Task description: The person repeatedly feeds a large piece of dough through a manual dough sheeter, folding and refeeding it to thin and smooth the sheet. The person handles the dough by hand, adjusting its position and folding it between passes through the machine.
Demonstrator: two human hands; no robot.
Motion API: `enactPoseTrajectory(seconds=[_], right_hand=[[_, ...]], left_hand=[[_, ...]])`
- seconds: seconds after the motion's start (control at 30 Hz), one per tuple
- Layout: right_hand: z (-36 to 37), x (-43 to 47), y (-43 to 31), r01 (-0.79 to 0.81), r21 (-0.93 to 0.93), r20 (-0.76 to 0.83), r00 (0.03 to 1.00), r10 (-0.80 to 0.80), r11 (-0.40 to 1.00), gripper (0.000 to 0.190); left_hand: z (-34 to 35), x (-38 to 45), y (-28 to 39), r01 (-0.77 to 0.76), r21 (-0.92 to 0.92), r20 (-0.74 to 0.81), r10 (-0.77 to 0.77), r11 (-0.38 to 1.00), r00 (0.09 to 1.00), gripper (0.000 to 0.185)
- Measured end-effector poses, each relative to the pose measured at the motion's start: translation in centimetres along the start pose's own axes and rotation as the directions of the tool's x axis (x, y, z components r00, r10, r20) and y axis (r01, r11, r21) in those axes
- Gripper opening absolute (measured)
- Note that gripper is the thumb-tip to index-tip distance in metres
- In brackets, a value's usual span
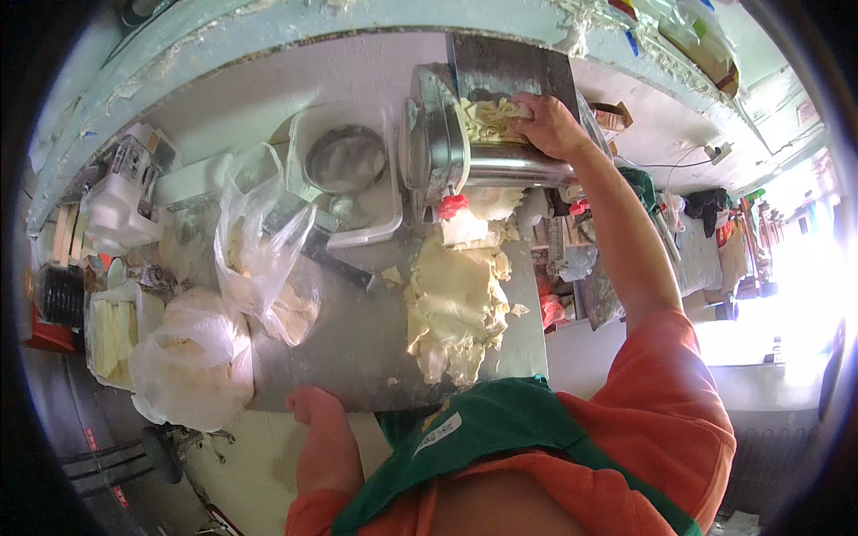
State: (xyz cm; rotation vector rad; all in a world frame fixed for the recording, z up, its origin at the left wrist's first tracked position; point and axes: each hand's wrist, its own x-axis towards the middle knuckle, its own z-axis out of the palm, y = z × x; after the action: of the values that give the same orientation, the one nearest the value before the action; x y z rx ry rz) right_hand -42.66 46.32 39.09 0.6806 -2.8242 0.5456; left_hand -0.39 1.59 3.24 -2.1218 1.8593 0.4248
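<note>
My right hand (551, 128) reaches over the metal roller (519, 165) of a dough sheeter (436, 134). Its fingers grip the end of a crumpled pale dough piece (488, 120) lying behind the roller. Below the roller, a rough-edged dough sheet (459, 301) is spread on the metal table (355, 355), its near end torn and ragged. A shorter dough flap (496, 203) shows just under the roller. My left hand (316, 404) is at the table's front edge with its fingers curled; whether it grips the edge is hidden.
Left of the sheeter stands a white plastic tub (395, 208) with a round sieve (345, 159) in it. Plastic bags (194, 382) and a container of yellow blocks (110, 335) sit at the left. A dark metal bar (335, 258) lies across the table beside another bag (295, 308).
</note>
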Motion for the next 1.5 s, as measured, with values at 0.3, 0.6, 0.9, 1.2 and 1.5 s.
enactPoseTrajectory(seconds=[0.3, 0.6, 0.9, 1.2, 1.5], right_hand=[[-0.1, -10.1, -5.8, 0.274, -0.108, -0.333, 0.896, -0.294, 0.956, 0.049], [15.2, -28.0, -12.5, 0.117, -0.109, 0.357, 0.932, -0.071, 0.987, 0.075], [20.0, -22.9, -7.7, 0.211, -0.183, 0.408, 0.905, -0.121, 0.960, 0.052], [8.5, -20.8, -10.0, -0.021, 0.272, 0.076, 0.997, 0.000, 0.962, 0.037], [2.8, -22.3, -12.9, 0.188, 0.355, -0.046, 0.982, -0.184, 0.916, 0.040]], left_hand=[[-4.7, -3.5, 0.6, -0.557, 0.666, 0.416, 0.373, 0.496, 0.829, 0.040], [-2.1, -1.2, -0.9, -0.414, 0.424, 0.151, 0.388, 0.806, 0.909, 0.063], [-5.0, -5.4, 2.7, 0.414, -0.701, 0.221, -0.376, 0.580, 0.900, 0.067], [-2.4, -3.1, 0.6, -0.261, 0.354, 0.037, 0.265, 0.898, 0.963, 0.055], [-2.9, -2.1, 1.4, 0.495, -0.584, 0.232, -0.452, 0.644, 0.861, 0.047]])
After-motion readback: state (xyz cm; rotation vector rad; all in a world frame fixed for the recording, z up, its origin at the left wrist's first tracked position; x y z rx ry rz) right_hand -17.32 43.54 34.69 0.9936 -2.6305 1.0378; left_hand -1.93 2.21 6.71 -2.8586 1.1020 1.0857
